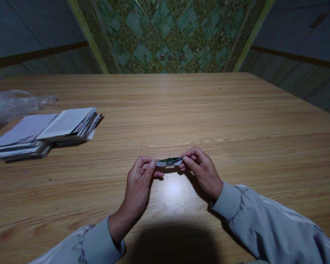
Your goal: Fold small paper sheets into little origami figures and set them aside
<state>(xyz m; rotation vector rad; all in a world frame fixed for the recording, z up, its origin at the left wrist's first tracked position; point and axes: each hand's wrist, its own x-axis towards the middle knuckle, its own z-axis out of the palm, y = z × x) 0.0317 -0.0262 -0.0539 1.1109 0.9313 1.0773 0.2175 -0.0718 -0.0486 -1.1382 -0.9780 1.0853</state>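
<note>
The left hand (139,183) and the right hand (202,170) meet above the near middle of the desk (236,121), and between them they hold 1 small folded paper strip (169,161). The strip is narrow and lies roughly level, seen almost edge-on, pale at its left end and dark green along its top. It sags a little in the middle. Whether it touches the wood or is lifted just clear of it cannot be told.

The left hand's fingers (151,165) are pinched together on the left end of the strip, with the thumb pressed against the forefinger. The right hand's fingers (185,160) are clamped the same way on the right end, with the other fingers curled in behind. The 2 hands are near each other, kept apart only by the strip.

Both wrists come out of grey sleeves (236,205) with gathered cuffs. A bright patch of light falls on the desk just below the hands.

Well apart, at the left of the desk, lies a loose pile of paper sheets (44,134), some blank and some printed, fanned into 2 overlapping heaps. Just behind it, at the left edge, rests a crumpled clear plastic bag (11,104). Beyond the far edge of the desk stands a wall (167,33) with a green diamond pattern.
</note>
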